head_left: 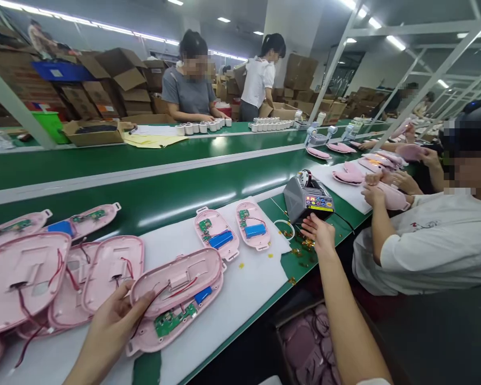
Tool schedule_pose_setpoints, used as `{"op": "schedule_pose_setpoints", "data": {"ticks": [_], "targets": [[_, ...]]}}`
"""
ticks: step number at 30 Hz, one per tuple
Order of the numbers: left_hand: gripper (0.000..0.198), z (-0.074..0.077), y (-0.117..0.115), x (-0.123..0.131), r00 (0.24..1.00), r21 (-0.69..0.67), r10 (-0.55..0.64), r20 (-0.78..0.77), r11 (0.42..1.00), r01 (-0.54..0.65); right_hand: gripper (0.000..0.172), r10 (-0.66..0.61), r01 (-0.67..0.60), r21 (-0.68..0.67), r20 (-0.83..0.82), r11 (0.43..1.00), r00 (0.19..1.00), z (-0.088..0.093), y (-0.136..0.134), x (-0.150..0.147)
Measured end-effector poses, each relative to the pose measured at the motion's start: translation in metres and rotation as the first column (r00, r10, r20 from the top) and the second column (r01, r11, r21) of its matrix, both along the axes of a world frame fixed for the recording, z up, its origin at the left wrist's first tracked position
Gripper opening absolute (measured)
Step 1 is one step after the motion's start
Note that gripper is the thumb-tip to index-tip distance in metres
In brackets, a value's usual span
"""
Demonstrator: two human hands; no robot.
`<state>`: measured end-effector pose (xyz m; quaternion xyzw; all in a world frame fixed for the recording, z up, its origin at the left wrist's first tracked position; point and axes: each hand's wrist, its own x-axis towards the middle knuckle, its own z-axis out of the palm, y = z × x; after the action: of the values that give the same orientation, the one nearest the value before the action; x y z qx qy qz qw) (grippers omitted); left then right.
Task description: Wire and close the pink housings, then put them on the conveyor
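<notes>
My left hand grips the near edge of a pink plastic half-shell, thumb on its inner face, with red and dark wires inside. It is held over another pink half-shell that carries a green circuit board and a blue battery. My right hand is at the front of a grey tape dispenser, fingers apart and fingertips near its outlet. Whether a piece of tape touches them is too small to tell. Two more pink shells with boards, a nearer one and a farther one, lie between my hands.
Several pink half-shells are piled at left. Amber tape scraps and a white ring lie by the dispenser. White foam sheet covers the green bench. A box of pink parts stands below. At right, a co-worker handles pink shells.
</notes>
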<state>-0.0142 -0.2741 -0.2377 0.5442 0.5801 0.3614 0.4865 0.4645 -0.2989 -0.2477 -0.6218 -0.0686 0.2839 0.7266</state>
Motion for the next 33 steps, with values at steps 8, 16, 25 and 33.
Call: {"op": "schedule_pose_setpoints", "data": {"ticks": [8, 16, 25, 33], "targets": [[0.047, 0.004, -0.016, 0.006, 0.978, 0.013, -0.096, 0.186, 0.995, 0.095, 0.023, 0.325, -0.363, 0.022, 0.397, 0.932, 0.858, 0.036, -0.031, -0.094], [0.032, -0.007, -0.022, 0.01, 0.897, 0.072, -0.142, 0.419, 0.99, 0.123, 0.015, 0.472, -0.692, -0.641, 0.748, 0.331, -0.467, 0.065, 0.029, -0.28], [0.027, -0.019, -0.023, 0.012, 0.858, 0.14, -0.13, 0.497, 0.988, 0.068, 0.013, 0.354, -0.54, -0.726, 0.683, 0.427, -0.639, 0.052, 0.027, -0.293], [0.024, -0.018, -0.025, 0.01, 0.887, 0.185, -0.126, 0.443, 0.982, 0.048, 0.01, 0.272, -0.423, -0.701, 0.651, 0.575, -0.709, 0.052, 0.027, -0.306]]}}
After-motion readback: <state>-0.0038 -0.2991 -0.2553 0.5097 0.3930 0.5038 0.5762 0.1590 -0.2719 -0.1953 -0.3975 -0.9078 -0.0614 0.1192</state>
